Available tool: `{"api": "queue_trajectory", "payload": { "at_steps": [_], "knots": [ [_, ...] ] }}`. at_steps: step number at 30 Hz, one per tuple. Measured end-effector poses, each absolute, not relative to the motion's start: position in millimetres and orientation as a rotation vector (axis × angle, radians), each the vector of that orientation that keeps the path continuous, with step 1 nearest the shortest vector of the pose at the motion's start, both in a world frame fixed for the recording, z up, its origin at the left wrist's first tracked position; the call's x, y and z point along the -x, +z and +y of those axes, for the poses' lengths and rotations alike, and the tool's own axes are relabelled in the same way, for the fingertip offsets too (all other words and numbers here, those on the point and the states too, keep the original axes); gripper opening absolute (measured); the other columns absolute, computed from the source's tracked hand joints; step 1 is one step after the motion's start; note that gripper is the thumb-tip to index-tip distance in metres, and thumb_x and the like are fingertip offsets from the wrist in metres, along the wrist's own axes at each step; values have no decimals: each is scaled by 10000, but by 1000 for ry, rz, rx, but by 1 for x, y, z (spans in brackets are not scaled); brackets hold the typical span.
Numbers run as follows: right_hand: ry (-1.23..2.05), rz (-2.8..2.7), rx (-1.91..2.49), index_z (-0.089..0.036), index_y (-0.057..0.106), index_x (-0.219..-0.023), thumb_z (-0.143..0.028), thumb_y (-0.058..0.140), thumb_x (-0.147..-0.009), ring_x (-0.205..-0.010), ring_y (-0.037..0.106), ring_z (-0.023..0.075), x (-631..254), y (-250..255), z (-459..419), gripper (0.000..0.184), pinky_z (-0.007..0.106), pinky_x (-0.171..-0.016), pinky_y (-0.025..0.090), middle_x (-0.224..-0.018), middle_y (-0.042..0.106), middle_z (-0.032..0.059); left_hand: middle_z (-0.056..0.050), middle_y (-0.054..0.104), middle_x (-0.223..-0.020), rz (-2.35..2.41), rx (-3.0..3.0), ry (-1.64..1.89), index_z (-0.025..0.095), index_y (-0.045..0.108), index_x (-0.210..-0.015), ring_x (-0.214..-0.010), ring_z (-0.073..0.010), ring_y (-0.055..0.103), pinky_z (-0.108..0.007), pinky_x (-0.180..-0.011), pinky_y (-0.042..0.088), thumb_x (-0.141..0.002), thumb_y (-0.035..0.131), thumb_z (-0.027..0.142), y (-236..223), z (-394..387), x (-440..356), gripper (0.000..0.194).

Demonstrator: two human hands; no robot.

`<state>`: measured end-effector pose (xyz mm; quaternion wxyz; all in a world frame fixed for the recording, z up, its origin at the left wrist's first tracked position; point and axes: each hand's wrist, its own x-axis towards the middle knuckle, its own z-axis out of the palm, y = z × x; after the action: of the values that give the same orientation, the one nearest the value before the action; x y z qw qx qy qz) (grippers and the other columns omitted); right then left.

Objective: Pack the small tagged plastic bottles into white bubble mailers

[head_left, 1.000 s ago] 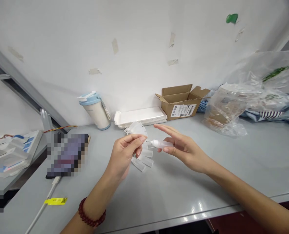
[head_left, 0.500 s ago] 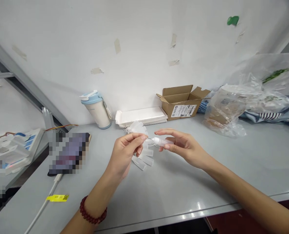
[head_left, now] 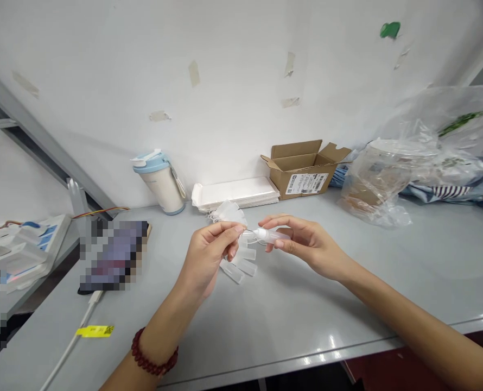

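Note:
My left hand is held above the grey table, thumb and forefinger pinched on something thin at the tip of a small translucent squeeze bottle. Several clear plastic tags hang fanned out beneath its fingers. My right hand wraps its fingers round the bottle, with the white nozzle pointing left at the left fingertips. More white tags lie on the table just behind the hands.
At the back stand a blue-lidded tumbler, a stack of white sheets and an open cardboard box. Clear plastic bags fill the right. A phone with a white cable lies left, beside a tray of parts.
My right forefinger, stretched out a second ago, has curled down onto the bottle. The hands have drawn slightly closer together; the left hand has barely moved.

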<state>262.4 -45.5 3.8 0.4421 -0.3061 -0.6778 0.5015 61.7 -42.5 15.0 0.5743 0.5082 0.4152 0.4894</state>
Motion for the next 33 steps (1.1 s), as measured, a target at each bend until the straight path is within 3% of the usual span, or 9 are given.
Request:
{"api": "queue_trajectory", "payload": {
  "at_steps": [25,33],
  "knots": [
    [1058,-1670,899,-211,561,-1046,-316,545,-861,-773,631,156,-253,-2,-53,214,341,-723,521,-959,646,51,37,509,-524,1219,-1450,1272,169,683,-746,-499,-78,420,-200,-490,368,-748,642,337,11,-50,-70,173],
    [769,-1652,827,-234,509,-966,-257,493,-893,-714,605,116,-245,-19,-60,78,307,-670,517,-1078,601,55,38,495,-522,1210,-1477,1223,168,672,-759,-492,-73,412,-191,-479,364,-777,611,332,9,-54,-72,177]
  ]
}}
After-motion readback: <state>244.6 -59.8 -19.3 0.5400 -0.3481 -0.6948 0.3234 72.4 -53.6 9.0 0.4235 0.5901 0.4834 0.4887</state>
